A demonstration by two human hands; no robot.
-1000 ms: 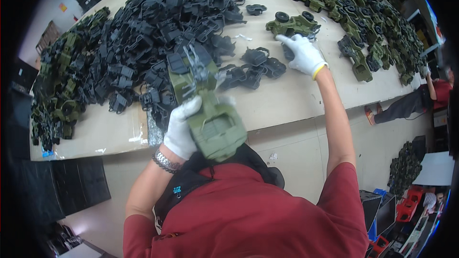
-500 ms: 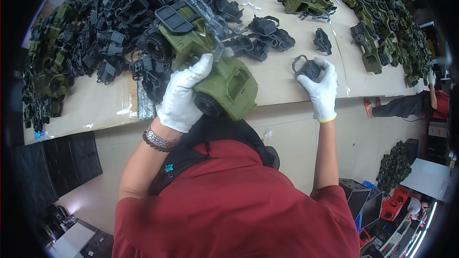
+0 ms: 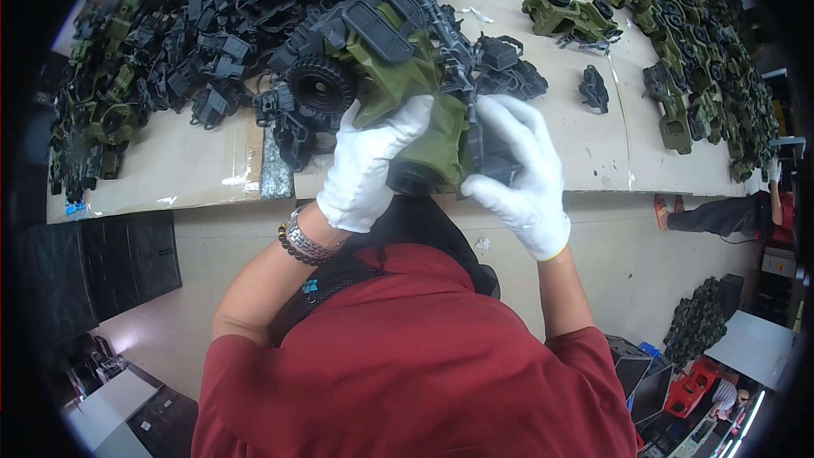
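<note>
My left hand (image 3: 366, 168), in a white glove, grips a green toy jeep (image 3: 443, 137) tilted above the table's near edge. The jeep has black wheels (image 3: 322, 83), a dark grey frame piece (image 3: 379, 31) and a long grey gun-like piece (image 3: 445, 38). At the jeep's right side, my gloved right hand (image 3: 530, 182) curves its thumb and fingers around a dark grey plastic part (image 3: 498, 157). That part lies against the jeep's side, and the fingers partly hide it.
A heap of dark grey plastic parts (image 3: 229, 17) covers the table's (image 3: 577, 148) far left. Green toy bodies (image 3: 678, 42) are piled along the right. Another green jeep (image 3: 570, 15) and a loose grey part (image 3: 593, 89) lie between. Another person (image 3: 721, 212) stands at far right.
My right hand has brought the dark grey part from the table leftward to the jeep's side. My left hand has shifted the jeep slightly right in view.
</note>
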